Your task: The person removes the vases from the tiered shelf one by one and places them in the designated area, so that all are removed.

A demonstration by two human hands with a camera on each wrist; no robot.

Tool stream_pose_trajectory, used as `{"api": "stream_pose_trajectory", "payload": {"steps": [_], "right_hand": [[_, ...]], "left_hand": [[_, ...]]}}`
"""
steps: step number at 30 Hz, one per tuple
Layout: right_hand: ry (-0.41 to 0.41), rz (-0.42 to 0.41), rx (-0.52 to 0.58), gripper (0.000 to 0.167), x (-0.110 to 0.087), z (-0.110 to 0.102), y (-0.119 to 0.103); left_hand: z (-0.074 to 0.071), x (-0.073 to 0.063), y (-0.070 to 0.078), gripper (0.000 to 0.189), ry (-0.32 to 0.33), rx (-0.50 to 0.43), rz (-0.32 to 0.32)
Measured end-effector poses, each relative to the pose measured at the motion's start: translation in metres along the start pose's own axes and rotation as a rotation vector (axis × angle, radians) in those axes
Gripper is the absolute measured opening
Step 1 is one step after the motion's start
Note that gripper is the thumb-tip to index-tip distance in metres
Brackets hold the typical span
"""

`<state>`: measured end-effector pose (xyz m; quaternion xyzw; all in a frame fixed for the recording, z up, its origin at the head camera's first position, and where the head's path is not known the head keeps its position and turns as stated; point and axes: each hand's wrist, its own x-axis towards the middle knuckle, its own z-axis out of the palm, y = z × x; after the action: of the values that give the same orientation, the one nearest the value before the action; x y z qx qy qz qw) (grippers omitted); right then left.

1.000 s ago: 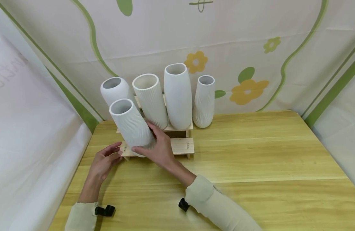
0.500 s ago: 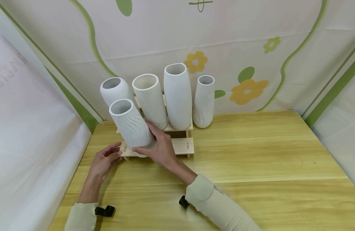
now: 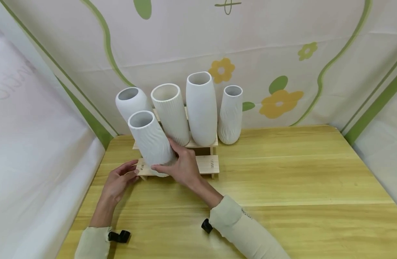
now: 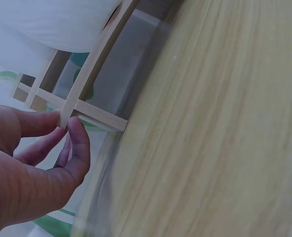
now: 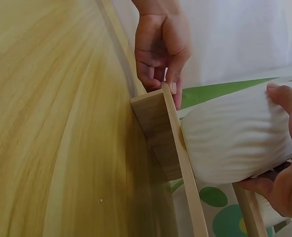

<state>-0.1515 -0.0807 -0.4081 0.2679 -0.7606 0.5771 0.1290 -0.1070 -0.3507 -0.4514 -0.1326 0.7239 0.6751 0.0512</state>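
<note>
My right hand grips a white vase with a wavy relief low on its side. In the right wrist view this vase has its base at the lower step of a wooden stepped stand. My left hand pinches the left end of that step between thumb and fingers, as the left wrist view shows at the board end. Behind stand a smooth rounded vase, a ribbed vase and a tall smooth vase on the upper part of the stand.
A slimmer white textured vase stands on the wooden table, just right of the stand. A flower-printed cloth backdrop hangs behind, and a white cloth side borders the table on the left.
The whole head view has shifted slightly. The top of the held vase has moved a little to the right and stands a bit less tilted. Both hands keep their hold.
</note>
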Motion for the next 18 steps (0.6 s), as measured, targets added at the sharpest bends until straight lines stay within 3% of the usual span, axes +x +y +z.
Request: {"api": "stream_pose_trajectory", "payload": {"steps": [18], "right_hand": [[-0.02,0.058,0.048,0.098,-0.007,-0.015,-0.002]], "left_hand": [[0.001,0.0,0.0,0.057,0.003,-0.011,-0.004]]}}
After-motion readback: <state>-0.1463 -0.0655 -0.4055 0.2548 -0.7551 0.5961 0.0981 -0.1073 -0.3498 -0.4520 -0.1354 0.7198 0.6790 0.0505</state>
